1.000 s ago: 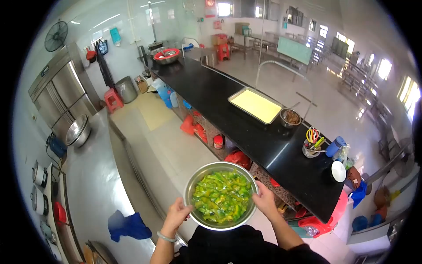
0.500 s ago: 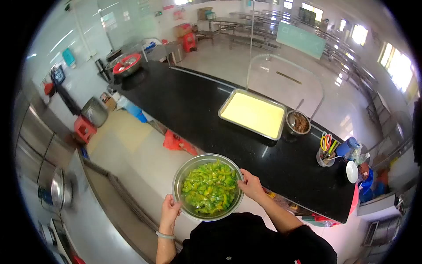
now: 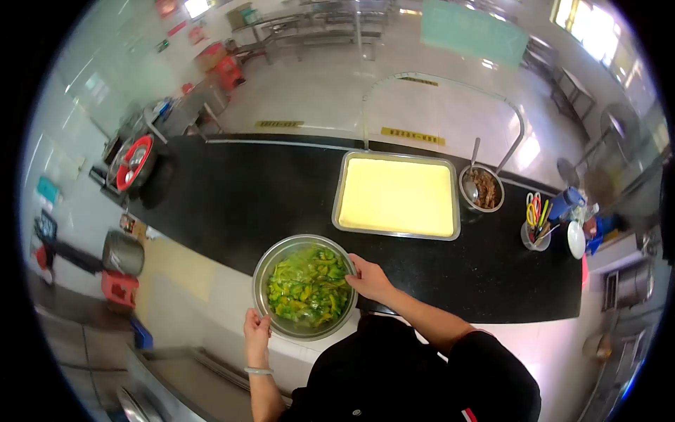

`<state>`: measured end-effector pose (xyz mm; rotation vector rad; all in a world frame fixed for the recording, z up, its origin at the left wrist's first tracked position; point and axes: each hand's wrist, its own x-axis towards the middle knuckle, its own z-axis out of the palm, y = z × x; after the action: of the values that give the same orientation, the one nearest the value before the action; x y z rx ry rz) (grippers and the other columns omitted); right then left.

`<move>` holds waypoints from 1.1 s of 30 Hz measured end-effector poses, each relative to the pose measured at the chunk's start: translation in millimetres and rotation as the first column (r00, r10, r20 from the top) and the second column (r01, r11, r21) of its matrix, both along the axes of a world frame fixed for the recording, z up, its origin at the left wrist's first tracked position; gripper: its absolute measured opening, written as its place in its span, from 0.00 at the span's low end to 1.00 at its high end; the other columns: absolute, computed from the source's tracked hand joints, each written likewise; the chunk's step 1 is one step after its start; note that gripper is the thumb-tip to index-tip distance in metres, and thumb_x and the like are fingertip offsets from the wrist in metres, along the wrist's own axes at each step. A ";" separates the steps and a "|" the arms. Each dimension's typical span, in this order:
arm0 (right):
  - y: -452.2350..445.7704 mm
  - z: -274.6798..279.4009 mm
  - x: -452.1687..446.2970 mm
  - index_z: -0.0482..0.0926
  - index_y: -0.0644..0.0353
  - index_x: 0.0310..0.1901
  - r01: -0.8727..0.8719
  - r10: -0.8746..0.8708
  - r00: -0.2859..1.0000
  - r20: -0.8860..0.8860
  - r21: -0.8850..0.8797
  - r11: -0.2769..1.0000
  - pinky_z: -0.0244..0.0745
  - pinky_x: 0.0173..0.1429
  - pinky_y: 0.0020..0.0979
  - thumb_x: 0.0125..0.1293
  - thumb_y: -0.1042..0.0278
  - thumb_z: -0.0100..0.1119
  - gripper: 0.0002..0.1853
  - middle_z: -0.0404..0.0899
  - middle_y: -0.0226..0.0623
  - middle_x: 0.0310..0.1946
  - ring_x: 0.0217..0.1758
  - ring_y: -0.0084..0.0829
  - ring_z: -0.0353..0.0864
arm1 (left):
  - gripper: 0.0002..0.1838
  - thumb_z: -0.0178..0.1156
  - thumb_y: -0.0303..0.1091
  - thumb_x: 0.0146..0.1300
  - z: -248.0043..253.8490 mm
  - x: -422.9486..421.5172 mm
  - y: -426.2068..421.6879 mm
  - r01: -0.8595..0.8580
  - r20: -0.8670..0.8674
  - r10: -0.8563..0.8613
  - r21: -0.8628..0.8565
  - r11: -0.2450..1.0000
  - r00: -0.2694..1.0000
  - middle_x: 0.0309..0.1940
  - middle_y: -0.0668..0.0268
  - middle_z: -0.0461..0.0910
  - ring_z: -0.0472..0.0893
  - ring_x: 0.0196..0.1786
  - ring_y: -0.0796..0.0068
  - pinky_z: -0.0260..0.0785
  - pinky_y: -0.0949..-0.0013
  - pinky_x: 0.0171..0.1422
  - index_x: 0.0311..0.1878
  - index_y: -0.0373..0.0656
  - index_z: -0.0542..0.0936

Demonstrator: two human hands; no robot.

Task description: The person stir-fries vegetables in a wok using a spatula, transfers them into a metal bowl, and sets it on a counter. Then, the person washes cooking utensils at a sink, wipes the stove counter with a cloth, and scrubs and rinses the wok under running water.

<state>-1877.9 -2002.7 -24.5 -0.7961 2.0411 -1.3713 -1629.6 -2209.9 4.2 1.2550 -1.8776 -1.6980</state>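
A round steel bowl (image 3: 261, 261) full of cooked green vegetable pieces (image 3: 309, 285) is held between my two hands, over the near edge of the black counter (image 3: 232, 197). My left hand (image 3: 257, 328) grips the rim at the lower left, thumb on top. On the right side of the rim, my right hand (image 3: 369, 276) is closed with its thumb at the edge. Beyond the bowl, a rectangular metal tray (image 3: 396, 233) holds a smooth pale-yellow food (image 3: 397, 197). Beside it stands a smaller steel bowl (image 3: 496, 207) of brown food with a ladle (image 3: 475, 151) in it.
At the counter's right end are a clear cup (image 3: 536, 240) with scissors and utensils, a blue bottle (image 3: 564, 202) and a white dish (image 3: 576, 240). A red basin (image 3: 138, 162) sits at the far left. A transparent guard (image 3: 521, 130) lines the far edge.
The bowl of green vegetables, with both hands on it, has come closer over the counter edge. My view has turned, so the counter now lies more squarely ahead.
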 end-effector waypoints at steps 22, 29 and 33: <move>-107.0 -53.3 -72.9 0.59 0.64 0.52 0.963 -0.717 0.109 0.689 0.104 0.247 0.81 0.39 0.36 0.72 0.60 0.53 0.19 0.74 0.46 0.41 0.34 0.34 0.80 | 0.05 0.55 0.32 0.69 -70.3 -179.9 -228.0 0.069 -0.057 -0.060 0.157 0.985 0.997 0.23 0.76 0.67 0.65 0.20 0.88 0.58 0.82 0.21 0.37 0.49 0.68; -82.1 -72.5 -77.7 0.58 0.66 0.51 0.969 -0.933 0.028 0.359 0.219 0.113 0.76 0.20 0.33 0.60 0.71 0.56 0.22 0.74 0.52 0.42 0.29 0.35 0.79 | 0.05 0.55 0.31 0.68 -63.5 -213.1 -252.8 0.104 -0.025 -0.101 0.186 0.977 0.995 0.23 0.76 0.67 0.65 0.20 0.88 0.58 0.82 0.20 0.40 0.48 0.68; -9.1 -94.3 -57.9 0.66 0.69 0.50 0.917 -0.949 0.185 0.255 0.303 0.260 0.77 0.27 0.36 0.57 0.67 0.59 0.22 0.78 0.50 0.40 0.35 0.37 0.81 | 0.04 0.54 0.30 0.69 -60.4 -215.6 -255.8 0.127 -0.007 -0.127 0.140 0.982 0.992 0.24 0.75 0.68 0.65 0.20 0.88 0.57 0.81 0.20 0.43 0.46 0.69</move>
<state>-1935.8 -2011.9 -118.8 1.0424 2.2029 -1.7718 -1845.3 -2465.7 -56.2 1.2104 -1.9050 -1.9258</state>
